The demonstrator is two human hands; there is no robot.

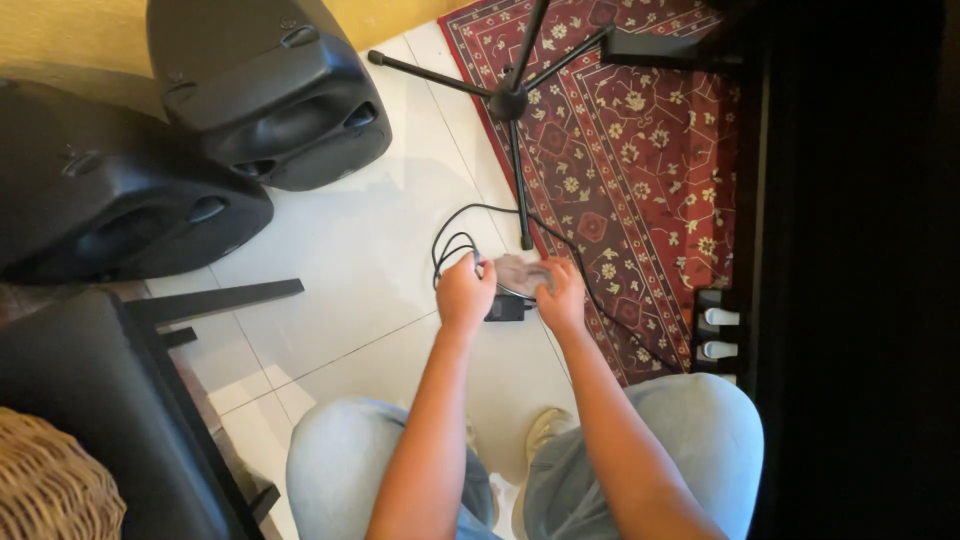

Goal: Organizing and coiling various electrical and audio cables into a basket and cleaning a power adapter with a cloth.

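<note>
— What are the two hands doing down there on the floor?

— The left hand (pixel 465 292) is curled, fingers closed round a loop of the black cable (pixel 452 245) on the white tile floor (pixel 350 260). The right hand (pixel 560 295) is bent over a pale cloth (pixel 518 270), fingers pressing on it; whether it truly grips the cloth I cannot tell.

— And between them?

— A small black power adapter (pixel 507 308) lies on the tile, just under the cloth, between both hands. The cable runs from there past the foot of a black tripod stand (pixel 510 100) and onto the red patterned rug (pixel 640 170).

— Anything that holds things?

— A wicker basket (pixel 45 480) shows at the lower left corner; its contents are out of sight. Two black loudspeakers (pixel 270 90) rest on their sides at upper left, beside a dark bench (pixel 110 410). At the right edge sit pale piano pedals (pixel 720 335).
</note>
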